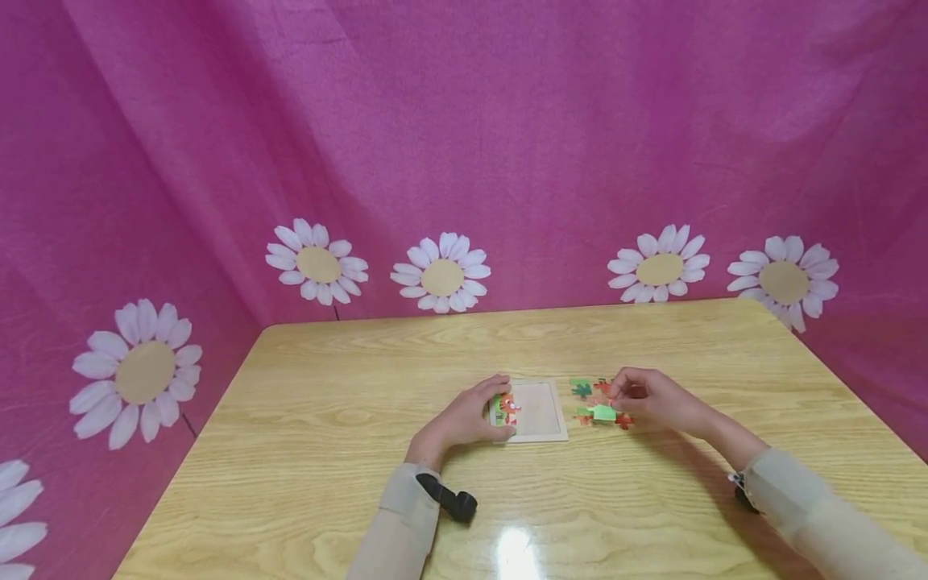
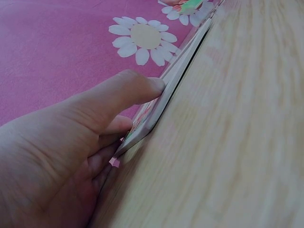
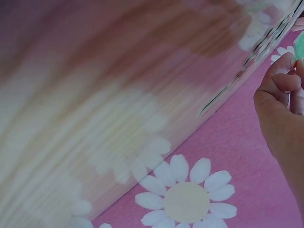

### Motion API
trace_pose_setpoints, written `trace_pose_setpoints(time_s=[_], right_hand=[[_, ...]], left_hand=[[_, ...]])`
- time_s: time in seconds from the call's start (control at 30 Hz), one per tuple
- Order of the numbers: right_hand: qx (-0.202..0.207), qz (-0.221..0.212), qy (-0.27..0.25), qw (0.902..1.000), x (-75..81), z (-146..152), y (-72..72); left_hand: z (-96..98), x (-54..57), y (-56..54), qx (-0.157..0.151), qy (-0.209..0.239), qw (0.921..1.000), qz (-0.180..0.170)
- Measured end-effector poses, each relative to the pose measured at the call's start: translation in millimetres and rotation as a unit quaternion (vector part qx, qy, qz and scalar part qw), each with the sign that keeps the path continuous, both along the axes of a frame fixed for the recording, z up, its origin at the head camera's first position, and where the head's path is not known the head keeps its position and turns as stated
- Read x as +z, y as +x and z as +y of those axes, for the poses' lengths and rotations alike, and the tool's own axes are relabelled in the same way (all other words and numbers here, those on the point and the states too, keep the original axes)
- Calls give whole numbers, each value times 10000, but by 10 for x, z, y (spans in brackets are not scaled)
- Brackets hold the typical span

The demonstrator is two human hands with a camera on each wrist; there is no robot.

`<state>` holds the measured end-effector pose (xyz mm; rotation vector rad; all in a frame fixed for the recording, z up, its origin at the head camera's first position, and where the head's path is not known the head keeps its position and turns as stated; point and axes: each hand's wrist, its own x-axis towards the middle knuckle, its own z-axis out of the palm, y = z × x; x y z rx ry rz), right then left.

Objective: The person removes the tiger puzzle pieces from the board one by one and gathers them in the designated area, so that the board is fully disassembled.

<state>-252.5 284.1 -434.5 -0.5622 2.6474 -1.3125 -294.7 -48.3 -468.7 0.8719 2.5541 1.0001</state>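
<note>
A shallow puzzle tray [image 1: 540,438] with a pale rim lies on the table, a red and green piece [image 1: 510,408] sitting in its left part. My left hand [image 1: 471,415] holds the tray's left end; in the left wrist view the thumb [image 2: 154,86] rests on the rim and the other fingers are partly hidden behind it. Just right of the tray, my right hand [image 1: 656,400] pinches a light green puzzle piece [image 1: 603,413] above other pieces. That same piece [image 3: 299,45] shows at the fingertips in the right wrist view, cut off by the frame's edge.
Several loose red and green puzzle pieces [image 1: 582,389] lie between the tray and my right hand. The wooden table [image 1: 326,451] reaches back to a pink curtain [image 1: 507,145] with white flowers.
</note>
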Motion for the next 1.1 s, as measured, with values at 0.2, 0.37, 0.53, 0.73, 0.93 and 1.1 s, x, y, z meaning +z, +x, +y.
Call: trace_pose_setpoints(time_s=[0.2, 0.37, 0.53, 0.73, 0.93, 1.1], right_hand=[[-63, 12, 77, 9999, -15, 107, 27], [57, 218, -62, 9997, -40, 186, 54], [47, 260, -79, 9996, -68, 281, 85], [-14, 282, 44, 9996, -76, 379, 133], [-154, 275, 342, 9989, -71, 482, 128], [-261, 181, 464, 9984, -64, 552, 121]], left_hand=[[0, -6, -6, -12, 23, 10000, 21], [-4, -10, -4, -18, 34, 10000, 25], [-6, -6, 7, -15, 39, 10000, 2], [-2, -8, 10, -48, 5, 10000, -3], [-3, -14, 1, -27, 33, 10000, -24], [-1, -17, -8, -30, 16, 10000, -1]])
